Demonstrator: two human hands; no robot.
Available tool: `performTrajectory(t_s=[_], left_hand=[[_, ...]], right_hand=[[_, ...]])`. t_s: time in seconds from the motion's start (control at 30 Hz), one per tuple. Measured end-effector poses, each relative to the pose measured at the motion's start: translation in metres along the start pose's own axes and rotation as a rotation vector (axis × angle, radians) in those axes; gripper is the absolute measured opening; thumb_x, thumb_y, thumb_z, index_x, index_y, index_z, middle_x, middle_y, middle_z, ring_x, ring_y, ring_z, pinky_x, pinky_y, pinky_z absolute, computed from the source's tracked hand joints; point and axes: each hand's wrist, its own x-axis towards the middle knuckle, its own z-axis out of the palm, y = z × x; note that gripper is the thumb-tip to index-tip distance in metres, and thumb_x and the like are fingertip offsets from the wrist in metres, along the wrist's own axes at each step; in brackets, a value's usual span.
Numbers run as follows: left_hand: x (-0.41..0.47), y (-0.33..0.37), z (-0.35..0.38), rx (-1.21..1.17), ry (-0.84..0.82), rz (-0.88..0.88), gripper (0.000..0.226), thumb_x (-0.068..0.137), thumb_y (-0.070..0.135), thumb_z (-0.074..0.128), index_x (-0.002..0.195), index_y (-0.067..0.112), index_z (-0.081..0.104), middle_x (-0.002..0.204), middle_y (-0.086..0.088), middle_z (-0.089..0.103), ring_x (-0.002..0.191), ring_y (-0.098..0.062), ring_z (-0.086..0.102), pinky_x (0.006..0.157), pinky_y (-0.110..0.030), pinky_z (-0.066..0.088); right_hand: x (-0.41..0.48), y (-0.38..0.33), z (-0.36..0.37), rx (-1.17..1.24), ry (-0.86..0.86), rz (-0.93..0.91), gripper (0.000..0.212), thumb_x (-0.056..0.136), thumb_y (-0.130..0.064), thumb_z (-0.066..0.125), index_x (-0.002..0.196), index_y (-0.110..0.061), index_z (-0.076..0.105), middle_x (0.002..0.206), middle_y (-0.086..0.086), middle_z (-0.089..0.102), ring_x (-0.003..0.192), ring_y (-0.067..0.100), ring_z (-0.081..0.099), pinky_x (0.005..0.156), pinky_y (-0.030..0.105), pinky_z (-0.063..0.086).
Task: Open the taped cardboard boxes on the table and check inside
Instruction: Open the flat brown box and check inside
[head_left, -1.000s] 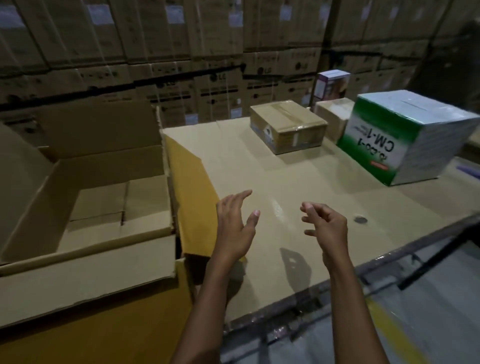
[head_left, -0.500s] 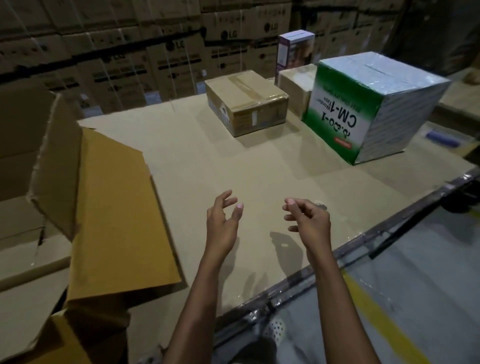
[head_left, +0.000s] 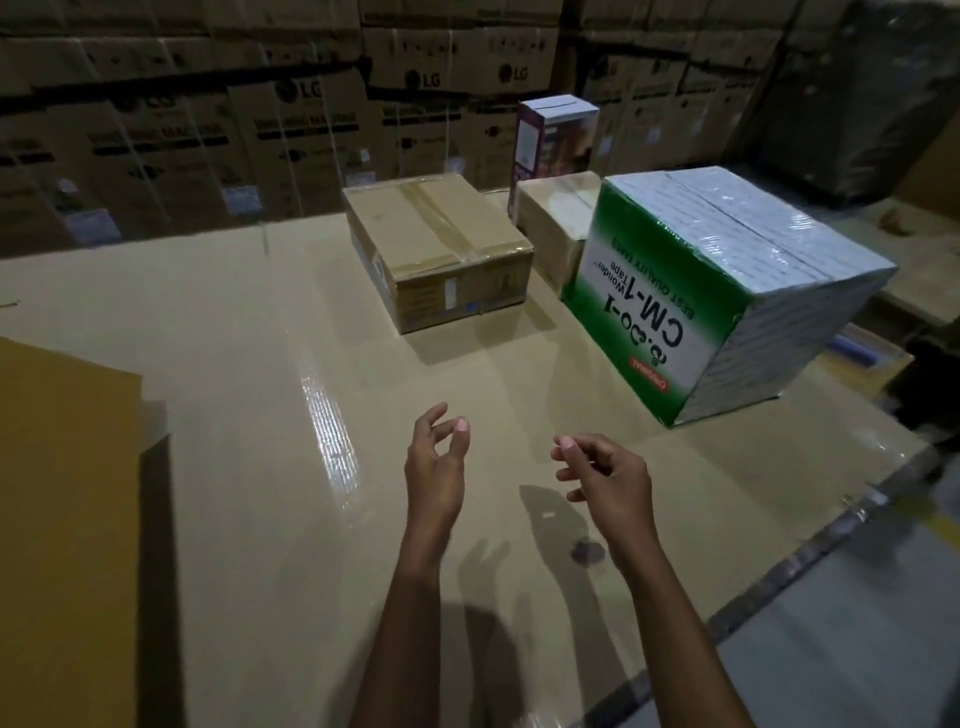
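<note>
Wall of cartons (head_left: 311, 130): stacked brown boxes fill the background behind the table, several printed with a round logo
Table (head_left: 234, 364): broad surface covered in tan cardboard, a glossy streak of light running down its middle; its right edge runs diagonally beside a grey floor
Cardboard flap (head_left: 67, 519): darker yellow-brown sheet lying over the table's left side
Green and white box (head_left: 727, 291): largest box on the table, at the far right, wrapped in shiny film, its lettering upside down to the camera
Taped brown box (head_left: 441, 249): closed, sealed with a strip of brown tape along its top, sitting at the far middle, just left of the green and white box
Small tan box (head_left: 558, 218): closed, tucked between the taped brown box and the green and white box, further back
Upright purple and white carton (head_left: 550, 140): stands behind the small tan box
Left hand (head_left: 436, 462): hovers above the bare table, fingers loosely curled, holding nothing
Right hand (head_left: 608, 473): hovers near the left, fingers curled inward, empty, well short of every box
Dark spot (head_left: 587, 552): small mark on the table under the right wrist
</note>
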Motion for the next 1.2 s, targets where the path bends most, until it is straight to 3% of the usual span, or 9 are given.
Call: performTrajectory(t_s=[0.4, 0.57, 0.7, 0.77, 0.83, 0.93, 1.03, 1.13, 1.2], left_hand=[[0.138, -0.016, 0.037, 0.112, 0.035, -0.049, 0.033, 0.099, 0.034, 0.064, 0.131, 0.029, 0.058, 0.117, 0.003, 0.067, 0.114, -0.018, 0.063, 0.1, -0.04, 0.052], [0.23, -0.003, 0.048, 0.091, 0.146, -0.09, 0.03, 0.098, 0.029, 0.066, 0.127, 0.027, 0.061, 0.116, 0.001, 0.068, 0.109, -0.017, 0.065, 0.09, -0.034, 0.053], [0.305, 0.004, 0.067, 0.012, 0.283, -0.13, 0.05, 0.088, 0.044, 0.076, 0.128, 0.019, 0.061, 0.107, 0.006, 0.067, 0.102, -0.014, 0.066, 0.095, -0.04, 0.056], [0.339, 0.004, 0.077, -0.042, 0.399, -0.18, 0.066, 0.067, 0.067, 0.079, 0.114, 0.026, 0.061, 0.111, 0.002, 0.067, 0.104, -0.017, 0.066, 0.099, -0.049, 0.055], [0.361, 0.006, 0.085, -0.103, 0.559, -0.232, 0.071, 0.053, 0.075, 0.079, 0.101, 0.029, 0.055, 0.108, 0.002, 0.066, 0.101, -0.023, 0.067, 0.096, -0.048, 0.056], [0.374, 0.001, 0.084, -0.199, 0.675, -0.263, 0.085, 0.057, 0.071, 0.082, 0.125, 0.024, 0.059, 0.12, -0.001, 0.064, 0.107, -0.027, 0.064, 0.097, -0.045, 0.055], [0.362, 0.0, 0.07, -0.182, 0.588, -0.262, 0.079, 0.053, 0.073, 0.08, 0.113, 0.024, 0.069, 0.117, -0.001, 0.069, 0.105, -0.024, 0.066, 0.095, -0.046, 0.057], [0.32, 0.003, 0.053, -0.13, 0.513, -0.286, 0.065, 0.066, 0.063, 0.082, 0.113, 0.02, 0.068, 0.115, -0.001, 0.066, 0.096, -0.021, 0.063, 0.082, -0.037, 0.058], [0.282, 0.001, 0.04, -0.103, 0.485, -0.295, 0.066, 0.063, 0.067, 0.08, 0.111, 0.023, 0.067, 0.113, 0.001, 0.067, 0.095, -0.021, 0.063, 0.086, -0.039, 0.057]], right_hand=[[0.152, 0.038, 0.046, -0.008, -0.118, 0.124, 0.011, 0.098, -0.021, 0.07, 0.099, -0.023, 0.081, 0.088, 0.0, 0.079, 0.08, 0.02, 0.071, 0.062, 0.034, 0.056], [0.268, 0.038, 0.089, -0.032, -0.086, 0.062, 0.006, 0.096, -0.033, 0.072, 0.097, -0.031, 0.078, 0.09, -0.004, 0.077, 0.087, 0.024, 0.072, 0.076, 0.05, 0.063], [0.375, 0.014, 0.129, -0.118, -0.063, -0.105, 0.034, 0.094, -0.049, 0.068, 0.128, -0.047, 0.062, 0.135, -0.003, 0.06, 0.124, 0.018, 0.058, 0.098, 0.039, 0.053], [0.419, 0.002, 0.144, -0.189, -0.044, -0.155, 0.049, 0.094, -0.053, 0.067, 0.14, -0.048, 0.054, 0.155, 0.002, 0.04, 0.141, 0.023, 0.041, 0.104, 0.032, 0.039], [0.451, 0.0, 0.154, -0.225, -0.076, -0.157, 0.051, 0.092, -0.057, 0.067, 0.141, -0.05, 0.053, 0.16, 0.006, 0.03, 0.148, 0.026, 0.032, 0.111, 0.035, 0.035], [0.464, 0.006, 0.159, -0.274, -0.193, -0.154, 0.049, 0.093, -0.06, 0.065, 0.139, -0.048, 0.057, 0.153, 0.006, 0.036, 0.143, 0.028, 0.04, 0.11, 0.03, 0.034], [0.441, 0.013, 0.146, -0.31, -0.2, -0.181, 0.049, 0.093, -0.058, 0.066, 0.14, -0.047, 0.057, 0.153, 0.006, 0.036, 0.141, 0.028, 0.042, 0.111, 0.035, 0.037], [0.395, 0.011, 0.126, -0.332, -0.182, -0.15, 0.049, 0.093, -0.058, 0.066, 0.139, -0.046, 0.055, 0.154, 0.004, 0.035, 0.142, 0.027, 0.041, 0.11, 0.036, 0.038], [0.356, 0.011, 0.113, -0.334, -0.178, -0.128, 0.049, 0.093, -0.057, 0.067, 0.139, -0.046, 0.056, 0.153, 0.003, 0.035, 0.14, 0.026, 0.043, 0.108, 0.035, 0.038]])
